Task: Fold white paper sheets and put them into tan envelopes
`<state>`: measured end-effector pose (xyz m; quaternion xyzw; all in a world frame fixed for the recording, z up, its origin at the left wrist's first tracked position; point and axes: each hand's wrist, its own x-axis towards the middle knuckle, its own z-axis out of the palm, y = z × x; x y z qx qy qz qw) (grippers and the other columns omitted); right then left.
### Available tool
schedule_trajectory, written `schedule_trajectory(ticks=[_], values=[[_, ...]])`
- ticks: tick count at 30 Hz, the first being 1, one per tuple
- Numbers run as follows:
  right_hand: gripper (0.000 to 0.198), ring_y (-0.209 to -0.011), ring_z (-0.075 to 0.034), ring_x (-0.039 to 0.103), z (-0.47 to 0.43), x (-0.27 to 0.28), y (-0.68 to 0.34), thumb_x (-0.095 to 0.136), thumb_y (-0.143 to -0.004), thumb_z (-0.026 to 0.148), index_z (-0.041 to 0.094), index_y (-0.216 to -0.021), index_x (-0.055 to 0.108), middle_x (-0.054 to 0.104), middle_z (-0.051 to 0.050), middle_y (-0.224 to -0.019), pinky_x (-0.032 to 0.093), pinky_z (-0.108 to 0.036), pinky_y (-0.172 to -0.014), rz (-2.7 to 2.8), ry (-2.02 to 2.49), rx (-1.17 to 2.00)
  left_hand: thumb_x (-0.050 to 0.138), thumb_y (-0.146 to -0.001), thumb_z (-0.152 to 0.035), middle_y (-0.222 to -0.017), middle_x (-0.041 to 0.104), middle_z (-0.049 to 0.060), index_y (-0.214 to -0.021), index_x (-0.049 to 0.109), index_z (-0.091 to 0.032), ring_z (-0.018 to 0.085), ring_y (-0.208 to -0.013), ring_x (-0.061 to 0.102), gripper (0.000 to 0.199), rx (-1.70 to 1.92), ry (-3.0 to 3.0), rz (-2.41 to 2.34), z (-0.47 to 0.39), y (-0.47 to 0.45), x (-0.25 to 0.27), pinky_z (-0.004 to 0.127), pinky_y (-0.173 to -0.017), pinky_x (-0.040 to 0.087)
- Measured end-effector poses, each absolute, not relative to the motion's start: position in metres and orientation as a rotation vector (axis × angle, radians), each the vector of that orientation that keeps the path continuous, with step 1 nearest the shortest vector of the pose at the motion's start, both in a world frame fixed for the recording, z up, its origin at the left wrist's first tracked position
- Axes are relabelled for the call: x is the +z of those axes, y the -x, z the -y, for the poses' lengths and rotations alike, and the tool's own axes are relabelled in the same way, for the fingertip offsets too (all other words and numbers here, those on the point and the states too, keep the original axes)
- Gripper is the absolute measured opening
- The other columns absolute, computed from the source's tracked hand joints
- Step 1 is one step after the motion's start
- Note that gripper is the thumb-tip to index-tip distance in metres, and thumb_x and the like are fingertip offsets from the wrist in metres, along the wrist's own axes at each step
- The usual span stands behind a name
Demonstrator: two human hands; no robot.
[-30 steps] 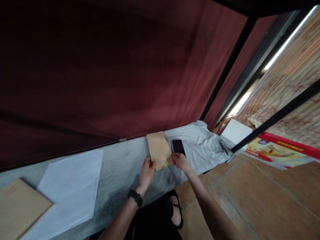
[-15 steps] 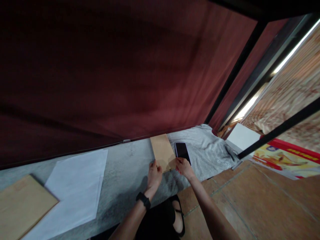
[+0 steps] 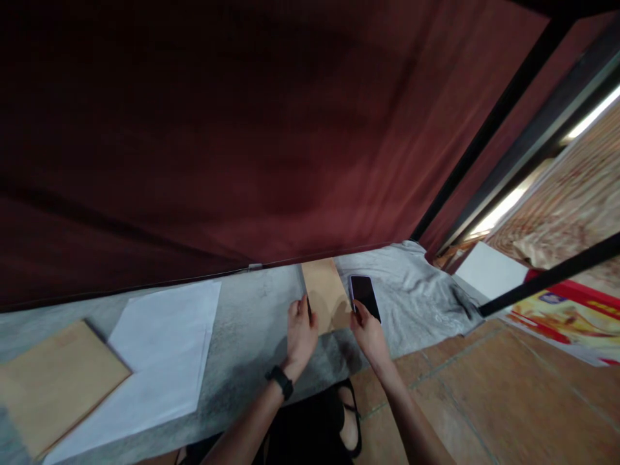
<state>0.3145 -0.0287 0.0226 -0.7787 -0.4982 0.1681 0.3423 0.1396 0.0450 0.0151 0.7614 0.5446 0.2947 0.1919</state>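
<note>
A small brown paper envelope [image 3: 327, 290] lies flat on the grey cloth, between my two hands. My left hand [image 3: 301, 330] grips its left edge near the bottom, thumb and fingers curled at the paper; a dark watch is on that wrist. At the lower right edge, my right hand [image 3: 367, 330] pinches the paper with bent fingers. Right beside that hand is a black-screened phone [image 3: 365, 296], partly covered by the fingers. The undersides of both grips are hidden.
White paper sheets [image 3: 165, 349] lie to the left, with a stack of larger brown envelopes [image 3: 62, 381] overlapping them. A dark red curtain [image 3: 242, 161] hangs behind the grey cloth [image 3: 252, 310]. Black frame bars [image 3: 547, 278] and a red-yellow box [image 3: 566, 316] stand at right.
The view has shifted slightly, so things sit further right. My left hand's fingers have slid a little up the envelope's left edge; the right hand has moved slightly along the right edge.
</note>
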Motion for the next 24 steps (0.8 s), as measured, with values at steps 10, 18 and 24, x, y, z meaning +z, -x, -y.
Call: schedule_trajectory(ticks=[10, 18, 24], values=[[0.045, -0.135, -0.027, 0.049, 0.063, -0.018, -0.277, 0.042, -0.100, 0.022, 0.022, -0.145, 0.049, 0.057, -0.013, -0.141, 0.045, -0.051, -0.111, 1.739, 1.658, -0.049, 0.047, -0.098, -0.035, -0.162, 0.032, 0.011, -0.150, 0.040, -0.016, 0.031, -0.152, 0.021, 0.056, 0.564, -2.678, -1.328, -0.060, -0.165, 0.015, 0.053, -0.123, 0.022], [0.046, -0.136, -0.026, 0.048, 0.066, -0.023, -0.278, 0.041, -0.101, 0.022, 0.023, -0.147, 0.047, 0.057, -0.012, -0.142, 0.044, -0.052, -0.111, 1.727, 1.697, -0.010, 0.051, -0.097, -0.035, -0.163, 0.029, 0.012, -0.150, 0.040, -0.018, 0.031, -0.153, 0.018, 0.057, 0.543, -2.548, -1.275, -0.059, -0.160, 0.013, 0.055, -0.122, 0.021], [0.052, -0.141, -0.030, 0.043, 0.080, -0.027, -0.275, 0.041, -0.099, 0.019, 0.026, -0.151, 0.040, 0.047, -0.012, -0.151, 0.044, -0.058, -0.108, 1.731, 1.607, -0.041, 0.052, -0.096, -0.030, -0.167, 0.019, 0.011, -0.156, 0.028, -0.020, 0.029, -0.155, 0.009, 0.066, 0.588, -2.501, -1.319, -0.023, -0.105, 0.013, 0.054, -0.123, 0.021]])
